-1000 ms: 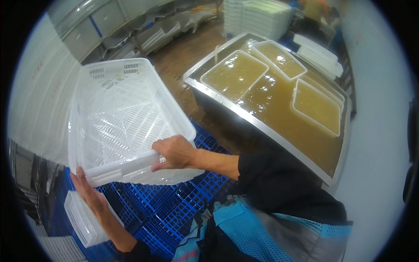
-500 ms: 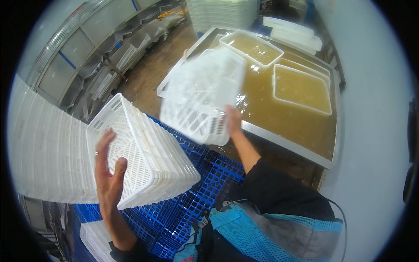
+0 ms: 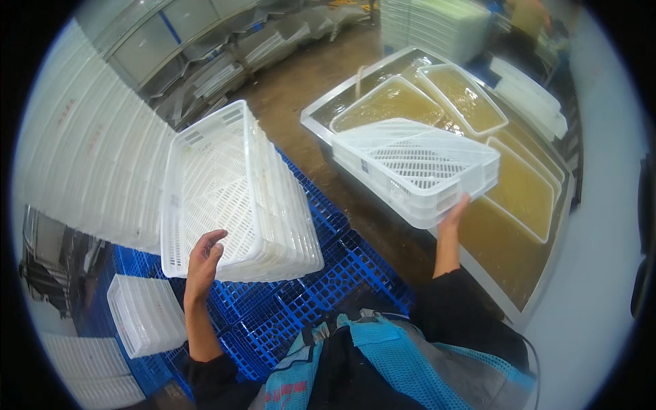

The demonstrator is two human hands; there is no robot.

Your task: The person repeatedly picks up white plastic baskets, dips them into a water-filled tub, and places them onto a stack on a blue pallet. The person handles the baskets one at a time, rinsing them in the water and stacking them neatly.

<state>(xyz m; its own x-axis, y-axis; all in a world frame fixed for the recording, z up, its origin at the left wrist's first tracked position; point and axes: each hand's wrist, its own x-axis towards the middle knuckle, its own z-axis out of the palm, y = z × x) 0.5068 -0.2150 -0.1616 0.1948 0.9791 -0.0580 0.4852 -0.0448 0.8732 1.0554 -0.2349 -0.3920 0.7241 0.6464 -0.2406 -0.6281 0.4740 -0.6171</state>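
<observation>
My right hand (image 3: 453,217) grips the near right corner of a white slotted plastic basket (image 3: 424,164). Layered rims suggest more than one basket nested there, but I cannot tell how many. It is tilted over the left edge of a metal tank (image 3: 488,277) of brownish water. On the left, a tall nested stack of similar baskets (image 3: 283,205) leans with its open side toward me. My left hand (image 3: 203,263) is at that stack's near rim, fingers loosely bent and apart, holding nothing; whether it touches the rim is unclear.
Several white-rimmed baskets (image 3: 506,123) sit in the water. Blue plastic pallets (image 3: 328,266) lie under the stack. A taller row of white baskets (image 3: 89,143) stands far left, a smaller stack (image 3: 147,314) below it. More white crates (image 3: 434,31) are piled behind the tank. A pale wall (image 3: 605,205) borders the right.
The basket in my right hand has swung right, over the tank's edge. My left hand has lowered to the stack's near rim. The view has turned left, and another basket rim shows in the water.
</observation>
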